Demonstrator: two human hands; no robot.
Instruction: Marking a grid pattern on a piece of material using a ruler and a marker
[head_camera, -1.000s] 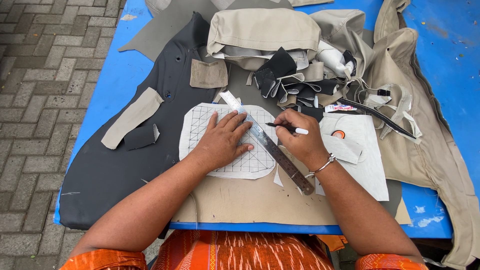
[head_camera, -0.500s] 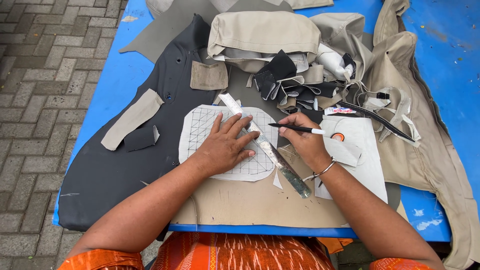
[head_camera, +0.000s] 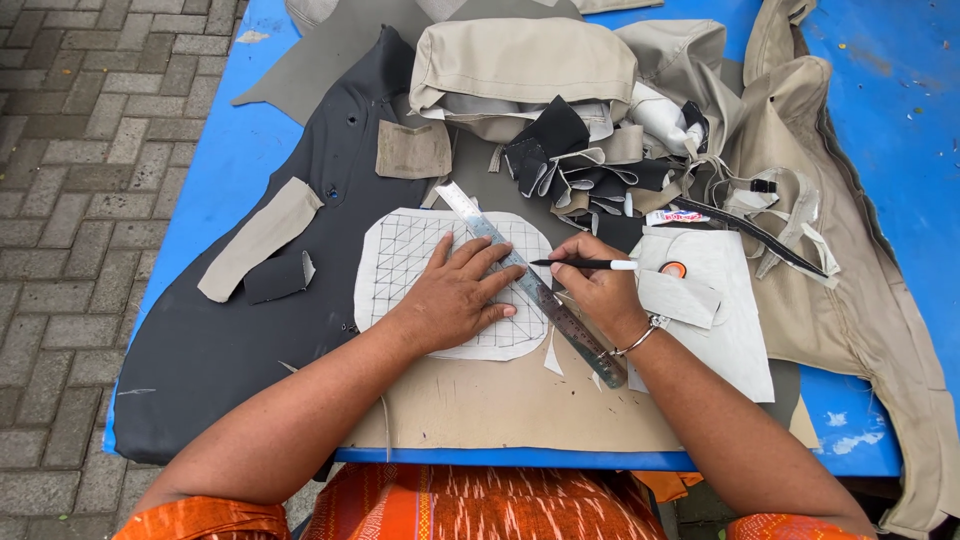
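Observation:
My left hand (head_camera: 455, 295) lies flat, fingers spread, on a metal ruler (head_camera: 530, 280) that runs diagonally across a white rounded piece (head_camera: 400, 260) marked with a drawn grid. My right hand (head_camera: 600, 290) holds a black and white pen (head_camera: 585, 264) sideways, its tip close to the ruler's edge. The white piece rests on a tan sheet (head_camera: 500, 405) at the table's near edge.
A big black leather sheet (head_camera: 250, 330) covers the left of the blue table (head_camera: 200, 190), with tan scraps (head_camera: 260, 237) on it. Beige covers (head_camera: 520, 65) and black offcuts (head_camera: 560, 160) pile at the back. A white pattern piece (head_camera: 720, 330) lies right. Brick paving lies left.
The ruler has shifted slightly on the grid piece. My right hand has turned the pen from pointing down at the sheet to lying level, tip toward the ruler.

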